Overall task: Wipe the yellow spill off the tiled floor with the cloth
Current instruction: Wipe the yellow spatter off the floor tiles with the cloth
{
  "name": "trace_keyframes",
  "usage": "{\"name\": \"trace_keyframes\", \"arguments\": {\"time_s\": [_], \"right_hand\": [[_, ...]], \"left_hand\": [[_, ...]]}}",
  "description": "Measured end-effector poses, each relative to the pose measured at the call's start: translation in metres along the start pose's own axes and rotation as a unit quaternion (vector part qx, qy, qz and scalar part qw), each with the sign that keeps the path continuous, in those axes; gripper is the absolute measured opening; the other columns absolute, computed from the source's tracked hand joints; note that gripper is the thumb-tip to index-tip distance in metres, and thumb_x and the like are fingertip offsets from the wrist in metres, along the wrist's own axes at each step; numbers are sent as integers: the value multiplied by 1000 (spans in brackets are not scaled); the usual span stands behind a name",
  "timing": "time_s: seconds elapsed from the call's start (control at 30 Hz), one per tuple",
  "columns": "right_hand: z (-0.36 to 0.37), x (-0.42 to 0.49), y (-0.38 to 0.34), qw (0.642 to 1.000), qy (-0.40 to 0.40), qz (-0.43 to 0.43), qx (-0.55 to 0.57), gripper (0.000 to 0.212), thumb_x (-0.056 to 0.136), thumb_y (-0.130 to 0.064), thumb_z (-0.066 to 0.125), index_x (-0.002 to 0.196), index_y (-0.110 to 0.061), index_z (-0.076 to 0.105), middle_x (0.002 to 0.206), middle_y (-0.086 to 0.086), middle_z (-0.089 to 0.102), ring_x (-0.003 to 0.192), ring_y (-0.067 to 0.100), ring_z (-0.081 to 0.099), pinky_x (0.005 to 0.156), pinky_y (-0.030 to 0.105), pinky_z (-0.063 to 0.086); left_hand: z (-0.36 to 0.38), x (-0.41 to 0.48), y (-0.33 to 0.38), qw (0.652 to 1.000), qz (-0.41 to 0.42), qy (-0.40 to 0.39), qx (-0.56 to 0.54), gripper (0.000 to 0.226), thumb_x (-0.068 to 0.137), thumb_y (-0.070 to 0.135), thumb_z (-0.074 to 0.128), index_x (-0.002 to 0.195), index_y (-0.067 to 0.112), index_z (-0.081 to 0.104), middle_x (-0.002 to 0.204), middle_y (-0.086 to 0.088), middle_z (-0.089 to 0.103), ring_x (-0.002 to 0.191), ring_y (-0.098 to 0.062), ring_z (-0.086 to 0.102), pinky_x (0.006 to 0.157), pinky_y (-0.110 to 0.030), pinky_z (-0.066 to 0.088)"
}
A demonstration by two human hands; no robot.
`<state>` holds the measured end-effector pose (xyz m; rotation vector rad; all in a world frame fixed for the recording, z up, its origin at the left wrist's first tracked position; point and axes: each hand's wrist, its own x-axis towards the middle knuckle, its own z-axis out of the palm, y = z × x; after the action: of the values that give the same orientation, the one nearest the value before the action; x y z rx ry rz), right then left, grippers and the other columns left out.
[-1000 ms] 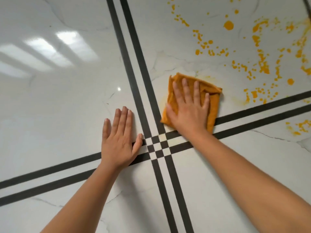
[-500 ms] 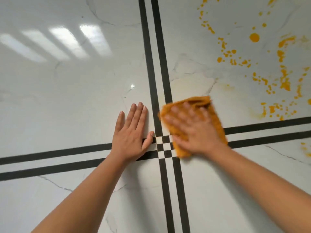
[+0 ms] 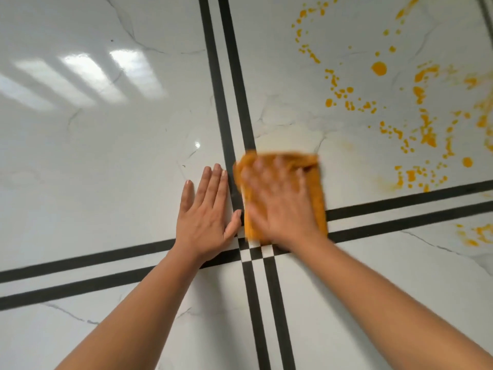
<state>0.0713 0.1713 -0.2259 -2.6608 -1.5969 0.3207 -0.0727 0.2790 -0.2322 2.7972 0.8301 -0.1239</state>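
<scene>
Now the right hand (image 3: 280, 206), flat and blurred on the cloth (image 3: 317, 198), has swept left to the black lines; left hand (image 3: 206, 209) braces open; yellow spill (image 3: 426, 134) remains far right

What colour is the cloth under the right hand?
Orange-yellow, much like the spill; the cloth shows, slightly blurred, in the head view.

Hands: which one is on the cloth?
The right hand, pressed flat on the orange cloth. The left hand lies flat on bare tile beside it.
</scene>
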Motion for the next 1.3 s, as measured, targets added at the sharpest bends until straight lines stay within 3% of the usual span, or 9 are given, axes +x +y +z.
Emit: {"name": "trace_keyframes", "arguments": {"time_s": [0.1, 0.23, 0.37, 0.53, 0.67, 0.83, 0.97, 1.17, 1.3], "right_hand": [[-1, -17, 38, 993, -15, -117, -20, 61, 89, -57, 24, 146, -39, 12, 155, -9, 10, 144, 24, 11, 109, 56, 17], [-18, 55, 14, 983, 8, 183, 22, 62, 91, -56, 20, 147, -37, 1, 158, -8, 1, 145, 26, -1, 112, 56, 5], [-2, 11, 11, 997, -2, -82, 0, 58, 90, -54, 22, 146, -40, 15, 156, -9, 15, 144, 23, 11, 110, 53, 12], [-21, 85, 25, 990, -3, 138, 17, 59, 92, -56, 16, 147, -40, 0, 157, -10, -4, 145, 25, -6, 112, 55, 1], [-5, 17, 26, 995, -17, -96, -19, 59, 90, -59, 18, 145, -44, 2, 155, -12, -1, 145, 22, 0, 111, 55, 8], [-18, 45, 55, 983, 5, 182, -1, 63, 86, -59, 7, 146, -41, -1, 157, -11, -1, 145, 24, -1, 111, 54, 5], [-1, -21, 48, 1000, 14, -6, -27, 59, 89, -57, 21, 146, -41, 12, 155, -8, 18, 143, 24, 14, 108, 54, 17], [-15, -10, 88, 985, 2, 174, 16, 64, 86, -62, 14, 146, -40, 5, 157, -9, 10, 145, 22, 5, 112, 51, 7], [-24, -56, 108, 954, 142, 227, 137, 59, 91, -52, 26, 141, -24, 40, 148, -1, 37, 141, 18, 24, 112, 43, 15]], "left_hand": [[-2, 2, -6, 1000, 19, 8, 6, 72, 90, 51, 23, 147, 7, 20, 154, -8, 18, 143, -18, 10, 114, -44, 9], [-5, 3, -5, 1000, 5, 2, 3, 75, 90, 55, 18, 146, 6, 23, 153, -9, 21, 143, -18, 13, 113, -44, 11], [-6, 11, -9, 999, 38, -12, 9, 87, 86, 67, 15, 146, 5, 19, 154, -9, 17, 143, -19, 10, 114, -44, 7], [-14, 23, -28, 998, 56, -21, 21, 86, 86, 66, 19, 147, 7, 18, 155, -8, 15, 143, -17, 6, 113, -44, 7], [-12, 26, -20, 998, 45, -19, 26, 88, 85, 67, 19, 146, 3, 18, 155, -11, 14, 143, -20, 6, 113, -47, 5], [-8, 27, -3, 998, 62, -19, 18, 88, 85, 66, 23, 146, 3, 18, 154, -11, 15, 143, -20, 6, 113, -46, 4], [-4, 33, 12, 996, 82, -26, 15, 87, 85, 65, 24, 146, 3, 20, 154, -11, 17, 143, -19, 6, 113, -45, 4], [-2, 35, 50, 991, 129, -20, -37, 80, 88, 60, 24, 147, 7, 13, 156, -7, 11, 144, -17, 1, 114, -40, 0], [-3, 55, 110, 982, 161, 22, -93, 76, 89, 56, 25, 147, 6, 21, 154, -10, 15, 143, -19, 7, 114, -41, 6]]}}
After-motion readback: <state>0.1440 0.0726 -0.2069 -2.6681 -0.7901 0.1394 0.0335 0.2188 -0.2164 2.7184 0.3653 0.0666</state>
